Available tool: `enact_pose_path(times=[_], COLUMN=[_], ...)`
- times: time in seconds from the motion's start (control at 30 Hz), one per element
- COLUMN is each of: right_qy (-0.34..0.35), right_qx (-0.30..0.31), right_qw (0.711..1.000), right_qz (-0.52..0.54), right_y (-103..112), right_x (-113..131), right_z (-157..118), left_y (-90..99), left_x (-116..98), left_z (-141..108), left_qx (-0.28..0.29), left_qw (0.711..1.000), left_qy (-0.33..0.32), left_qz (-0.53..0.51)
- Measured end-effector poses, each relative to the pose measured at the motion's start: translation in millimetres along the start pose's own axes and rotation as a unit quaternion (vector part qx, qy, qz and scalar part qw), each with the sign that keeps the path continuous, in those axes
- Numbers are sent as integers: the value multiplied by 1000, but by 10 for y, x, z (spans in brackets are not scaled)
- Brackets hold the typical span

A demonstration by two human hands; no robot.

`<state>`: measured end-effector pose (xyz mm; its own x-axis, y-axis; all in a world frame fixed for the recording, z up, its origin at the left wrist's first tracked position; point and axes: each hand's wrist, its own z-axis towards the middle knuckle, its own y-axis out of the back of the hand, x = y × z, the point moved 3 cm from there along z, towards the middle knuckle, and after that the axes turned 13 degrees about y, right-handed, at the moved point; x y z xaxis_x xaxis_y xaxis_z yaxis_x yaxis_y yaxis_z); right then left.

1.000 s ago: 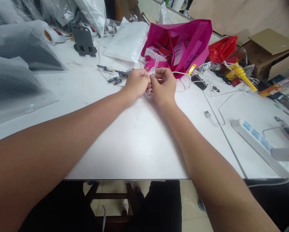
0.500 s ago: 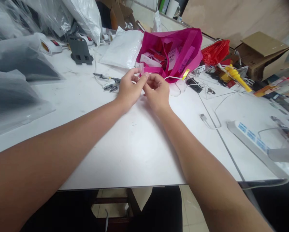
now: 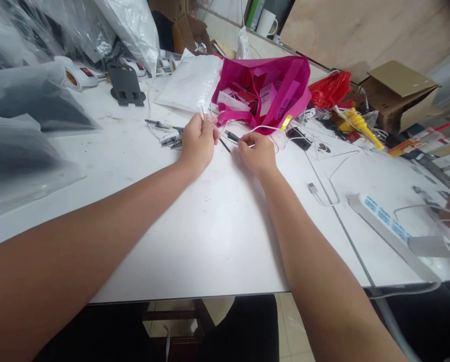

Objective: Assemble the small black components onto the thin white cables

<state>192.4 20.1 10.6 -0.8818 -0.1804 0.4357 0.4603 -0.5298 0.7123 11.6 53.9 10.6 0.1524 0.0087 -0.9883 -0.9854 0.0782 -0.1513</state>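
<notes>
My left hand [image 3: 198, 144] is closed around a thin, clear piece [image 3: 201, 114] whose end sticks up above the thumb; its kind is not plain. My right hand [image 3: 259, 152] is in a pinch, its fingertips at the end of a short black pen [image 3: 232, 136]. Between the hands, a thin dark pen refill [image 3: 225, 146] with a yellowish tip slants down from my left fingers; whether they grip it is unclear. Several pens and pen parts [image 3: 170, 138] lie on the white table [image 3: 210, 226], just left of my left hand.
Behind the hands stand a magenta bag [image 3: 264, 65] filled with small boxes and a white plastic packet [image 3: 189, 80]. A black stand [image 3: 125, 83] and grey plastic-wrapped packages [image 3: 29, 146] are at left. Cables, a power strip [image 3: 392, 234] and a cardboard box [image 3: 398, 95] occupy the right.
My hands, together at a small clear piece before, are now apart. The right has moved right and slightly down to the black pen; the left keeps a clear piece. The refill now shows between them.
</notes>
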Motion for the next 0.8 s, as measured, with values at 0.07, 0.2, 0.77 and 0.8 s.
enact_pose_path(times=[0.07, 0.2, 0.77, 0.8], right_qy=[13, 14, 84, 81], right_qx=[-2, -8, 53, 55], right_qw=[1000, 998, 986, 986], right_qz=[-24, -54, -130, -133], right_y=[-24, -73, -216, -225], right_x=[-21, -103, -56, -44], right_z=[-20, -44, -78, -79], left_y=[-6, -11, -80, -84], left_x=[13, 29, 25, 25], left_z=[-8, -19, -47, -48], left_qx=[8, 13, 57, 60], left_qw=[1000, 999, 996, 996], left_qy=[15, 32, 63, 62], left_qz=[-22, -14, -6, -7])
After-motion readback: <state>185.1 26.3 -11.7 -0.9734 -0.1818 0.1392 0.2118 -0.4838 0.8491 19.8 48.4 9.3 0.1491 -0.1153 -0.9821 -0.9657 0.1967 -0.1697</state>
